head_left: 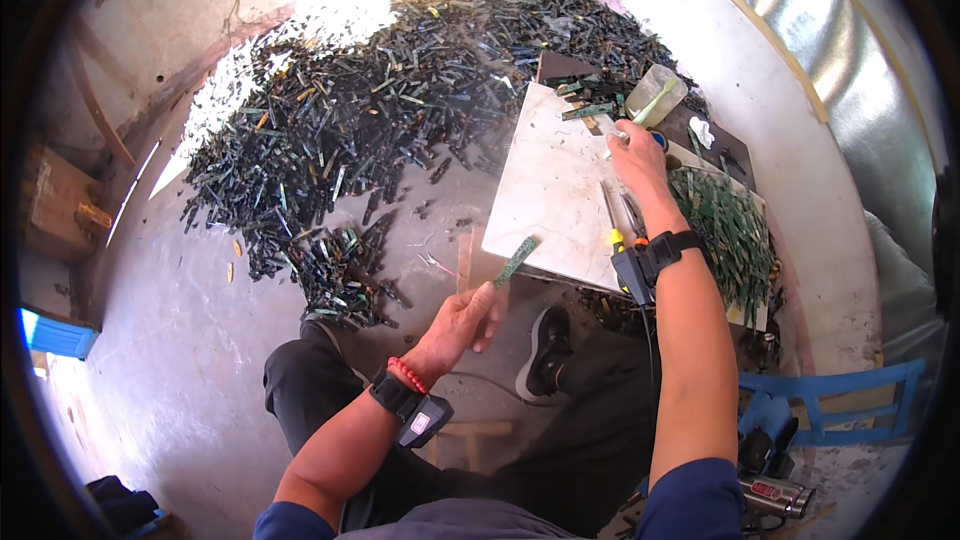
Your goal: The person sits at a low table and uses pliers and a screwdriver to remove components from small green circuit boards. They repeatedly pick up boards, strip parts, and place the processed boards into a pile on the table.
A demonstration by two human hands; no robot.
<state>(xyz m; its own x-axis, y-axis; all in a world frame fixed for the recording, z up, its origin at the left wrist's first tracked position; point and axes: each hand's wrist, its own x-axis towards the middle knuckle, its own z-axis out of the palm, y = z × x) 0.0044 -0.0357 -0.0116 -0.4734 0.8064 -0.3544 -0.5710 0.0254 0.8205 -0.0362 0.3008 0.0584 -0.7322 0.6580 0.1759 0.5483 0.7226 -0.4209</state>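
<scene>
My left hand [468, 318] is closed on one end of a narrow green circuit board strip [517, 260], which points up and away beside the near edge of a white board [550, 175]. Over the far right part of that board, my right hand [637, 158] has its fingers pinched together. Something small and pale shows at its fingertips, too small to name. Beyond this hand stands a clear plastic cup [645, 90] with a pale green handle [658, 100] leaning in it. Pointed tweezers [609, 208] and an orange-gripped hand tool [634, 215] lie near my right wrist.
A large heap of dark strips [400, 90] covers the floor ahead and to the left. Green circuit board strips [722, 235] are piled right of my right forearm. A crumpled white tissue [702, 132] lies behind them. A blue plastic frame [840, 405] stands at the lower right.
</scene>
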